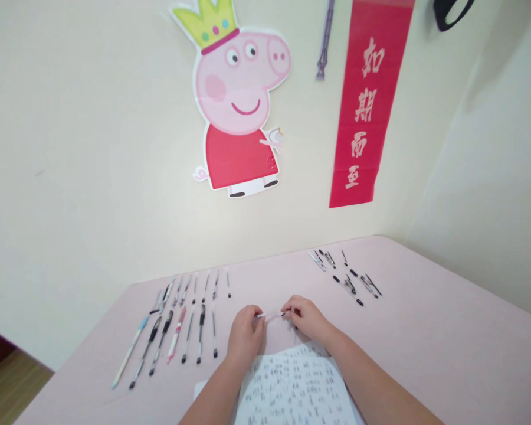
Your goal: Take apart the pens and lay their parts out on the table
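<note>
Just beyond the written paper, my left hand (248, 332) and my right hand (307, 317) face each other with fingertips closed. Between them is a thin, pale pen (272, 314). Its white end is in my left fingers, and a dark part shows at my right fingertips. Whether it is one piece or two parts close together, I cannot tell. Beneath my right hand lies a small dark item, mostly hidden. The handwritten paper (292, 386) lies between my forearms, partly covered by them.
On the left, several pens (177, 333) lie in two rows on the pink tabletop (425, 354). At the back right are loose groups of dark pen parts (349, 284). The wall behind carries a cartoon pig cutout (241, 156) and a red banner (367, 112).
</note>
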A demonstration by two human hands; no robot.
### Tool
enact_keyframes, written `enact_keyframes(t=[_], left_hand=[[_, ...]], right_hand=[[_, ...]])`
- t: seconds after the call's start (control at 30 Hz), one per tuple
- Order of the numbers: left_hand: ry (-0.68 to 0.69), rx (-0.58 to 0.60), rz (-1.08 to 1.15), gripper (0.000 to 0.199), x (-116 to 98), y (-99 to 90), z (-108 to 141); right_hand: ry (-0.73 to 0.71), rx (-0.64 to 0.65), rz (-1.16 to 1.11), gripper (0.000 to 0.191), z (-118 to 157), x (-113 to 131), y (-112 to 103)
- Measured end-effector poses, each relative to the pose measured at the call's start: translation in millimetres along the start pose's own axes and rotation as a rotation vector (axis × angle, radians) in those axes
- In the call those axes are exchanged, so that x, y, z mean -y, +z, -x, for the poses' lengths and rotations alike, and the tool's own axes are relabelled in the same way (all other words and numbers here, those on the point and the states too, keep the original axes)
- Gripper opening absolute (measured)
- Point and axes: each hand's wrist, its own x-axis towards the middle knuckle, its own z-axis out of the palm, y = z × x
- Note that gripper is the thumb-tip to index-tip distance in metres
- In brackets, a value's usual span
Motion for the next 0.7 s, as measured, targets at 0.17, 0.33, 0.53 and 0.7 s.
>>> enact_keyframes(t=[0.17, 0.33, 0.53, 0.7], left_hand=[[-0.028, 0.036, -0.019, 0.017, 2.5, 1.3, 0.2], [-0.018, 0.077, -0.049, 0.019, 3.7, 2.7, 0.6], [0.029, 0.110, 0.008, 0.021, 1.5, 4.3, -0.2], [0.074, 0.138, 0.058, 0.026, 0.6, 5.8, -0.4]], right_hand=[[0.022, 0.042, 0.056, 0.016, 3.1, 1.0, -0.6], [-0.023, 0.060, 0.116, 0.015, 4.3, 6.2, -4.1], [-0.045, 0.060, 0.105, 0.017, 3.9, 7.4, -5.2], [-0.075, 0.076, 0.073, 0.018, 3.6, 5.5, -4.2]])
